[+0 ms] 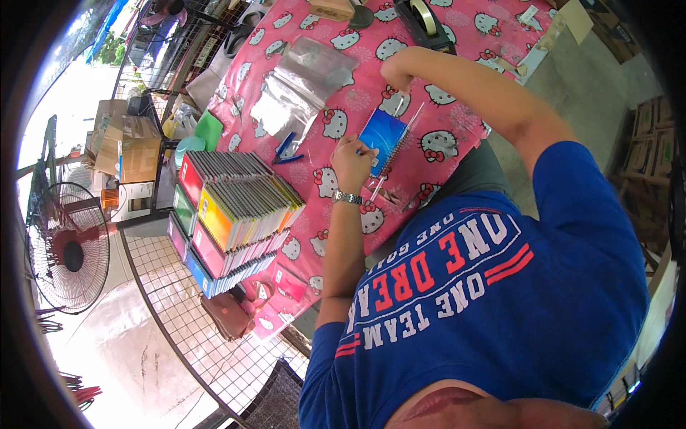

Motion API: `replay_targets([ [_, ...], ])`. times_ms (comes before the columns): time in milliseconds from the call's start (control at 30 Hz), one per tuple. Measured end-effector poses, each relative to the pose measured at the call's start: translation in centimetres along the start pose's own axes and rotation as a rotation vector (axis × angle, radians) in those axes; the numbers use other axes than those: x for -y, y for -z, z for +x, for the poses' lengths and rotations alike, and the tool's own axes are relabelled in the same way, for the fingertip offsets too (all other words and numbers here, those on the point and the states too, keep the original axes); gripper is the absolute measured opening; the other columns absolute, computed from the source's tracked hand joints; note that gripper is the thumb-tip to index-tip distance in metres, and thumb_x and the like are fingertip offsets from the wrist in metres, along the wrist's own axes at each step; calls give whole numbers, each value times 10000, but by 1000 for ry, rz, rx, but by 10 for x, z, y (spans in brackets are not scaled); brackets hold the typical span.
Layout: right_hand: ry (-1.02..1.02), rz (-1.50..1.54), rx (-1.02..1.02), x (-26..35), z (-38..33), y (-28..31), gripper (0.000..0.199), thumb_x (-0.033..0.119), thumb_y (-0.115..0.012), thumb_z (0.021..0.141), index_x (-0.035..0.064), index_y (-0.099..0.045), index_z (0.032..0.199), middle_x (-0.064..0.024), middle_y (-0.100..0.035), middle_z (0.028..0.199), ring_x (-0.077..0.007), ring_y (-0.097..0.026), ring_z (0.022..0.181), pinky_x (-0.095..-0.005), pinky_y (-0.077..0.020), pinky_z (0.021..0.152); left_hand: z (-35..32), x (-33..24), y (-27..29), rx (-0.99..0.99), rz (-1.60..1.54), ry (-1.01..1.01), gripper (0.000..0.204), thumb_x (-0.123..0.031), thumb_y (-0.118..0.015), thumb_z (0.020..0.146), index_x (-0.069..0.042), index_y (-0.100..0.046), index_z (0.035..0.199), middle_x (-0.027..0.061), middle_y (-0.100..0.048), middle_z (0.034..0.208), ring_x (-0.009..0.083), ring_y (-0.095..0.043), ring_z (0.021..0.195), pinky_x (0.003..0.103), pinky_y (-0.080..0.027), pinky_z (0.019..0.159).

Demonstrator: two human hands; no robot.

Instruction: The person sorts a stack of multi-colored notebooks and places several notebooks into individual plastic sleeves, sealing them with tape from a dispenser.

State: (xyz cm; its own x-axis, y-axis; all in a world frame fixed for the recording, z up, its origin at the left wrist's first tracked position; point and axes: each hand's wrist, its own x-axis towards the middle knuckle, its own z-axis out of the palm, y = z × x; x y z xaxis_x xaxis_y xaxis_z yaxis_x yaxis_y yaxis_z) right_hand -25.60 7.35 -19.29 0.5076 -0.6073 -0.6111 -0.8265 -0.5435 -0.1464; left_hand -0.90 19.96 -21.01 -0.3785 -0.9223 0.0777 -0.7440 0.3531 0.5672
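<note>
A small blue spiral notebook (pixel 383 137) lies on the pink table, with clear plastic film showing past its edges. My left hand (pixel 351 166), a metal watch at its wrist, grips the notebook's left edge with curled fingers. Above the notebook is my right hand (pixel 398 70), bent at the wrist and closed; whatever its fingers hold is hidden. The black tape dispenser (pixel 426 28) with a roll of tape stands just beyond that hand. Left of my left hand lies a blue-handled cutting tool (pixel 288 149). Clear plastic sleeves (pixel 304 82) are spread farther back.
Tall stacks of colourful spiral notebooks (pixel 239 211) stand at the table's left edge. A brown pouch (pixel 227 314) and a pink notebook (pixel 289 284) lie near them. The patterned cloth (pixel 371 216) covers the table. A fan (pixel 70 254) is at far left.
</note>
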Motion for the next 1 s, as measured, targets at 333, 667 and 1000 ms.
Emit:
replay_targets([
  [333, 44, 109, -532, 89, 93, -5, 298, 169, -716, 701, 136, -652, 991, -57, -655, 1004, -249, -600, 1039, -471, -405, 863, 1, 6, 6, 95, -59, 230, 604, -215, -848, 597, -29, -573, 1101, 170, -598, 1110, 332, -577, 1031, 423, -456, 873],
  [667, 309, 159, -717, 75, 113, -21, 196, 166, -689, 705, 164, -669, 900, -32, -634, 980, -235, -587, 1003, -437, -397, 871, 17, -3, 11, 176, 185, 338, 1320, -333, -896, 519, 8, -27, 1452, 267, -8, 1518, 382, -10, 1422, 510, -73, 1136],
  [1000, 350, 77, -433, 98, 25, 10, 139, 162, -642, 688, 132, -639, 823, -49, -614, 766, -226, -603, 861, -431, -381, 870, 1, 5, 10, 58, 254, 366, 1420, -511, -861, 503, -22, 61, 1467, 251, 36, 1529, 375, 99, 1419, 630, 45, 1072],
])
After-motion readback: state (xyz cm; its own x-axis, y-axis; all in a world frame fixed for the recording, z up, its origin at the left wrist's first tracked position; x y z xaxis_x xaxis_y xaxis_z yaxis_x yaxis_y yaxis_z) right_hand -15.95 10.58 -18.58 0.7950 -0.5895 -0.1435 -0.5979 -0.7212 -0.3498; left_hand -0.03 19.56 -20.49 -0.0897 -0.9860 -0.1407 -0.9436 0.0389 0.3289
